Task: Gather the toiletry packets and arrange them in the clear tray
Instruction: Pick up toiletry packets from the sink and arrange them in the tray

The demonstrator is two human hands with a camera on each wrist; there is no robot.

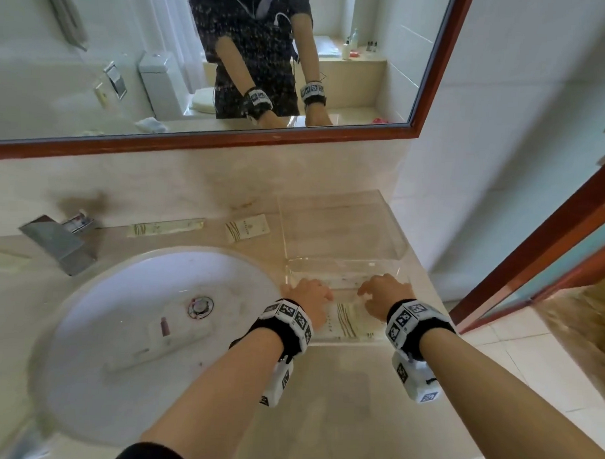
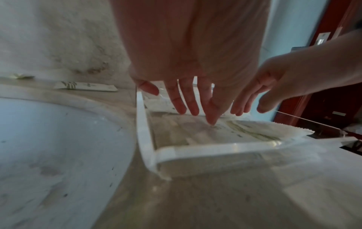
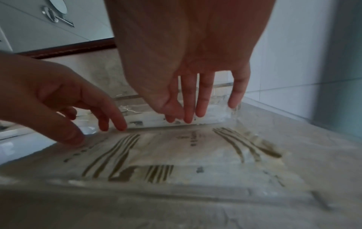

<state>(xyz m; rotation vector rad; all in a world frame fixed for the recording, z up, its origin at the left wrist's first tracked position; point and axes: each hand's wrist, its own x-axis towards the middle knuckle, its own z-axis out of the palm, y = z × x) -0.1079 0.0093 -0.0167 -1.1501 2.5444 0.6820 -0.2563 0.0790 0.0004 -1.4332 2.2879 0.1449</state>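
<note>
A small clear tray (image 1: pixel 390 339) sits on the counter right of the sink, with cream packets with green stripes (image 1: pixel 351 322) lying flat in it. Both hands reach into it. My left hand (image 1: pixel 309 294) has straight fingers (image 2: pixel 192 106), and one fingertip touches a flat packet (image 2: pixel 225 131). My right hand (image 1: pixel 381 292) also has straight fingers (image 3: pixel 195 106), which reach a white packet (image 3: pixel 149 120) at the tray's far wall. Neither hand grips anything. On the counter behind lie a long packet (image 1: pixel 165 227) and a squarer one (image 1: pixel 247 228).
A larger clear tray (image 1: pixel 390 232) stands just behind the small one, against the wall. The white basin (image 1: pixel 85 324) with its chrome faucet (image 1: pixel 59 243) is to the left, and a pale long item (image 1: pixel 160 341) lies in it. The counter ends at the right near a red-brown door frame (image 1: pixel 533 258).
</note>
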